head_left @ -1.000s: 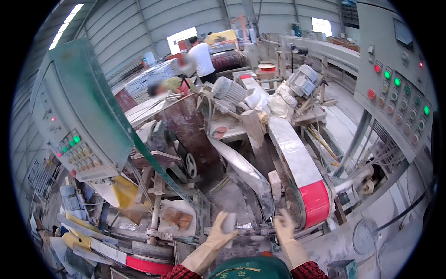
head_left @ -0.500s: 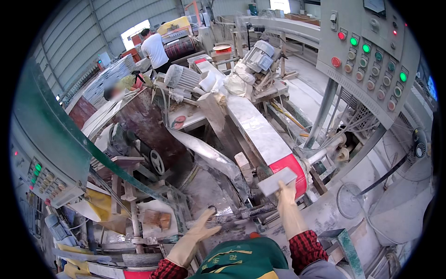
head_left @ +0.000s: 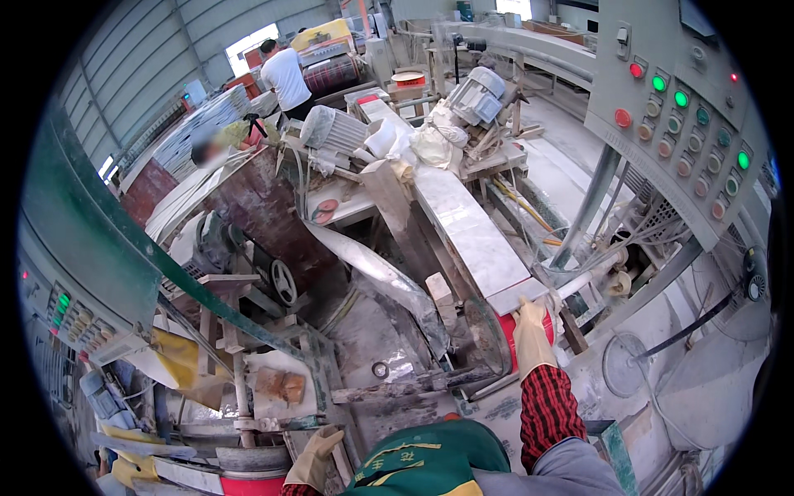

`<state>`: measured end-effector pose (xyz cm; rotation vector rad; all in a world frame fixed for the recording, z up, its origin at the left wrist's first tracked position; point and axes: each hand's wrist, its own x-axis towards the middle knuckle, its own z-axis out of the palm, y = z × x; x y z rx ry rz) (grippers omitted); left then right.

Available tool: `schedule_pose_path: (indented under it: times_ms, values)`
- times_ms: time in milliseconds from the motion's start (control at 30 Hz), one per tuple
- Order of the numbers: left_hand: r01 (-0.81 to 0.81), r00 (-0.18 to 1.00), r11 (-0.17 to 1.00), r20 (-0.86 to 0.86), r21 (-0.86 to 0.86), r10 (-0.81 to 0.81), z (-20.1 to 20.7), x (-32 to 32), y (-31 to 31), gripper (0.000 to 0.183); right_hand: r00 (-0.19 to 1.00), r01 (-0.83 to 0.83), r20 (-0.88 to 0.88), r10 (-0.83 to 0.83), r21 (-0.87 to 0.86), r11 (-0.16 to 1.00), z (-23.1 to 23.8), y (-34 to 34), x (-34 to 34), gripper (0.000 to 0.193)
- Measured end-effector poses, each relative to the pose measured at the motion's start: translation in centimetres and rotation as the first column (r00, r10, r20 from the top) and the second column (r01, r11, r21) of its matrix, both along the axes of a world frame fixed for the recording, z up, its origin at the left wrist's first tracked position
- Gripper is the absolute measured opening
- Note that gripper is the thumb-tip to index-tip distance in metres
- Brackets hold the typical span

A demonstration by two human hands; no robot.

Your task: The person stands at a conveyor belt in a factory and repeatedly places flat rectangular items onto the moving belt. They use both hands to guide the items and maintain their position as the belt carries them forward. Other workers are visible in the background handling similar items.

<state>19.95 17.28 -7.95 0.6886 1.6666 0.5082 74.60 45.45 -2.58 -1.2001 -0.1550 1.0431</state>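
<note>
Right hand (head_left: 532, 335), gloved, is reaching forward onto the near end of the marble slab (head_left: 471, 231). Glove is lying over the slab's near edge, fingers (head_left: 526, 307) touching the top face at its right corner. Can't tell whether they're gripping the edge or just resting flat on it. Red plaid sleeve is running back from the wrist toward the bottom edge.

Slab is lying lengthwise on the machine bed, stretching away from the fingertips toward the grey motor (head_left: 478, 93) at the far end. Red roller (head_left: 519, 331) is sitting directly under the fingers, partly covered by the glove. Dark round disc (head_left: 486, 335) is standing just left of the fingers, beside the roller. Small pale stone block (head_left: 439, 291) is sitting further left of the fingers, beside the slab edge.

Left hand (head_left: 314, 456), also gloved, is hanging low near the bottom edge, well apart from the slab. Fingers are curled loosely, empty as far as visible, nearest to the dusty metal frame (head_left: 389, 388) ahead of them.

Grey control panel (head_left: 678, 107) with green and red buttons is standing up and to the right of the right fingers. Green-framed panel (head_left: 74, 273) is far left of the left fingers. A person in a white shirt (head_left: 285, 74) is working far beyond the slab.
</note>
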Motion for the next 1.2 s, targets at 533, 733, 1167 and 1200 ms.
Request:
schedule_pose_path:
  times_ms: [533, 733, 1167, 1200]
  values:
    - [0.02, 0.999, 0.998, 0.032, 0.065, -0.022, -0.8, 2.7, 2.3, 0.073, 0.992, -0.084, -0.077, 0.101, 0.193, 0.978, -0.3, -5.3, 0.3, 0.049]
    - [-0.012, 0.93, 0.977, -0.356, 0.214, 0.089, -2.9, -2.2, 2.5, 0.051, 0.995, -0.043, -0.082, 0.06, 0.199, 0.979, -1.0, -7.4, -0.9, 0.05]
    - [-0.205, 0.008, 0.86, -0.878, 0.467, 0.478, 12.2, -16.6, -10.7, 0.059, 0.754, 0.059, 0.657, -0.017, -0.042, 0.997, -7.9, -10.2, -1.2, 0.052]
    - [-0.394, 0.094, 0.863, -0.92, 0.318, 0.381, 15.9, -15.4, -11.0, 0.07, 0.614, 0.053, 0.787, 0.066, -0.125, 0.991, -6.3, -10.1, -2.7, 0.053]
